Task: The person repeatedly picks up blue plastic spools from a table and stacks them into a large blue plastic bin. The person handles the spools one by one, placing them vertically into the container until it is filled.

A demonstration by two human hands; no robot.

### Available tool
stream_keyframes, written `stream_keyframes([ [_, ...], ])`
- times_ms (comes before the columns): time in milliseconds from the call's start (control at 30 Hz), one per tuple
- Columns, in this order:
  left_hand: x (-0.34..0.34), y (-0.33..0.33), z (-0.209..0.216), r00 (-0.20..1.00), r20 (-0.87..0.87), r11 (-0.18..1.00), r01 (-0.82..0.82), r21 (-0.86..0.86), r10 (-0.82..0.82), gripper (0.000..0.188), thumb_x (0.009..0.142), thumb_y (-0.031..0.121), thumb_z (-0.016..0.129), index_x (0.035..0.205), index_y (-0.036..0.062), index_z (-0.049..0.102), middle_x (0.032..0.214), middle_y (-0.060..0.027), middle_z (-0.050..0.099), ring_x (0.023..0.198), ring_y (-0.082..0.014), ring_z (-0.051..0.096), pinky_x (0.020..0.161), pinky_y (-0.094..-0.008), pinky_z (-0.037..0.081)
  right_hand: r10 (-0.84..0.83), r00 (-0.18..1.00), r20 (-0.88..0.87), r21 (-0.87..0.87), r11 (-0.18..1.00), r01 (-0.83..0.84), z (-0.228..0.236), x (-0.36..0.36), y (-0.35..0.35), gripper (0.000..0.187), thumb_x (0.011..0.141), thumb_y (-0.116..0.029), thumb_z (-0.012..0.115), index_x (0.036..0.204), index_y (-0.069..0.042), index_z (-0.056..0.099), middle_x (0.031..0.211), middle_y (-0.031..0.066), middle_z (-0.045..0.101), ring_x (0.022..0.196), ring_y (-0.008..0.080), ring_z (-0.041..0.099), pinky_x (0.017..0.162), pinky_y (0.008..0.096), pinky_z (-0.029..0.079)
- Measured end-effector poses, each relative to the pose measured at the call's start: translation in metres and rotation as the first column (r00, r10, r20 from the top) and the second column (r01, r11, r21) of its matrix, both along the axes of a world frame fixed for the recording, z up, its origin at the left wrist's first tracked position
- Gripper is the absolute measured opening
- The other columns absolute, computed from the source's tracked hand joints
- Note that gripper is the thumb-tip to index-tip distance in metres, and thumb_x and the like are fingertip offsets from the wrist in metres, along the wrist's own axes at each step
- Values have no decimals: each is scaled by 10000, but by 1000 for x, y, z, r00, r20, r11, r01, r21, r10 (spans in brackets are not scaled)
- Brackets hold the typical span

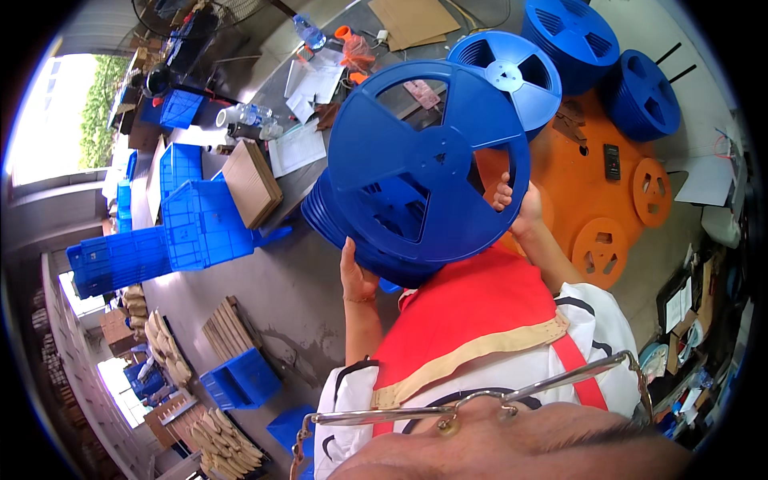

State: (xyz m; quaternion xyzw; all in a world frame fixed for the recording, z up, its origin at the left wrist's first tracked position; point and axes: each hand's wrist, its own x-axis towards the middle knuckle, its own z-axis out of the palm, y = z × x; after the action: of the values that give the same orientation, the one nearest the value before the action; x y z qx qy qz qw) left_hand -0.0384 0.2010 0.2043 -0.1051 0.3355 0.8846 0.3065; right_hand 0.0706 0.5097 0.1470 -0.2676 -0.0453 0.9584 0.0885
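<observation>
A large blue plastic reel disc (pixel 456 204) with wide cutouts is held up in front of my chest, tilted. My right hand (pixel 520 206) grips its right rim, fingers curled through a cutout. At the lower left edge, my left hand (pixel 358 276) has its thumb up along the rim, its other fingers mostly hidden behind the blue plastic. A stack of similar blue discs (pixel 316 210) shows beneath and to the left of the held disc, which covers much of it.
An orange table (pixel 552 180) at the right bears stacked blue reels (pixel 570 36), orange discs (pixel 600 252) and a dark handheld device (pixel 612 162). The grey bench (pixel 352 24) carries papers, bottles and cardboard (pixel 414 20). Blue crates (pixel 204 224) and flat cartons (pixel 250 182) stand left.
</observation>
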Motion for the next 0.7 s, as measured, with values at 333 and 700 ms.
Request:
stream_keyframes([
  [333,14,11,12,998,-46,994,31,-104,-36,466,825,296,589,1190,44,448,940,-50,525,849,-184,505,769,-327,434,105,903,417,674,631,-384,-41,-30,22,298,898,-279,451,941,-4,559,794,92,588,735,194,577,678,305,462],
  [700,28,13,0,996,-38,993,-84,-80,81,313,861,203,541,1136,71,470,876,-34,540,822,-166,548,831,-378,461,-387,779,494,366,-720,-590,-102,-119,110,388,768,-262,633,1024,15,541,1055,154,554,1012,306,511,895,397,373],
])
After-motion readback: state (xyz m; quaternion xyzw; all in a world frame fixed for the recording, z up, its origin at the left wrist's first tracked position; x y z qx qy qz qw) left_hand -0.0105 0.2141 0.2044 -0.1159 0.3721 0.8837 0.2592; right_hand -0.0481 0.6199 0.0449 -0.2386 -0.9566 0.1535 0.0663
